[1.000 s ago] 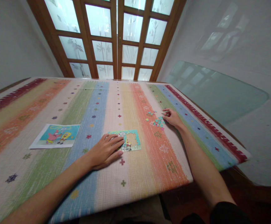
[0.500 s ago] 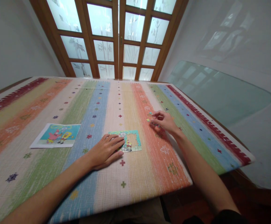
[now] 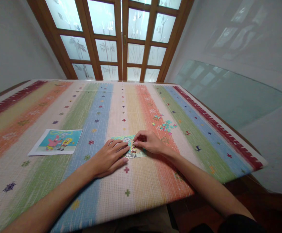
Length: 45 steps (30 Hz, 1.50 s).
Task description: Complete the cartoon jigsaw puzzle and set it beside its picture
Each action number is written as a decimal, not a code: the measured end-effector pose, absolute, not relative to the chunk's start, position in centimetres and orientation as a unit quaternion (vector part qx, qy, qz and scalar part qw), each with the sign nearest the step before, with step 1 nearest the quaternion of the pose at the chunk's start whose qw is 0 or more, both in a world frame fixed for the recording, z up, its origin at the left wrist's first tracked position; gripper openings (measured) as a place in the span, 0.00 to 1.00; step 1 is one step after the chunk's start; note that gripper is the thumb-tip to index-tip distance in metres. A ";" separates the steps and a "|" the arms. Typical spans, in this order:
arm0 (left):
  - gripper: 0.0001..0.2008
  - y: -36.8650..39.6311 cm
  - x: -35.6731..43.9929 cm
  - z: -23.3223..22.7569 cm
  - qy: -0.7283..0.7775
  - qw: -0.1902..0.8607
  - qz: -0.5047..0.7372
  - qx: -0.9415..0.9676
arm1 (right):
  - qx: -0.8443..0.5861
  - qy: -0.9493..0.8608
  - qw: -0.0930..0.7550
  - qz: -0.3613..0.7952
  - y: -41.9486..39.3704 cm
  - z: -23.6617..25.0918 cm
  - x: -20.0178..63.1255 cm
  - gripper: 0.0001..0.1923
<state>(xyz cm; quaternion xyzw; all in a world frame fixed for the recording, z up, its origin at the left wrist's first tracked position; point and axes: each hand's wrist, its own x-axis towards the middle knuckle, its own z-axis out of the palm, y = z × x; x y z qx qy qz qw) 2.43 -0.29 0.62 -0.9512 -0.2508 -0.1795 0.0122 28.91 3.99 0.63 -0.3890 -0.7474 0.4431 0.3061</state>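
With the left hand point(image 3: 110, 157) flat and open on the left edge of the small jigsaw puzzle point(image 3: 131, 147) and the right hand point(image 3: 147, 142) pinched over its middle, seemingly fitting a piece I cannot make out, the next move likely calls for pressing it home or fetching from the loose pieces point(image 3: 166, 125) beyond-right of the puzzle.

Reference picture point(image 3: 55, 141); glazed wooden doors point(image 3: 121, 38)
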 end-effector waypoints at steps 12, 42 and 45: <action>0.23 -0.4 2.6 0.8 -0.250 0.008 -0.185 -0.950 | -0.363 -0.845 0.296 0.259 3.1 1.2 28.4 0.07; 0.22 -0.5 2.5 0.5 -0.261 -0.024 -0.190 -0.946 | -0.405 -0.855 0.277 0.168 5.1 1.2 30.4 0.07; 0.21 -0.4 2.5 0.5 -0.255 -0.017 -0.190 -0.948 | -0.478 -0.828 0.281 0.077 7.0 0.8 33.1 0.09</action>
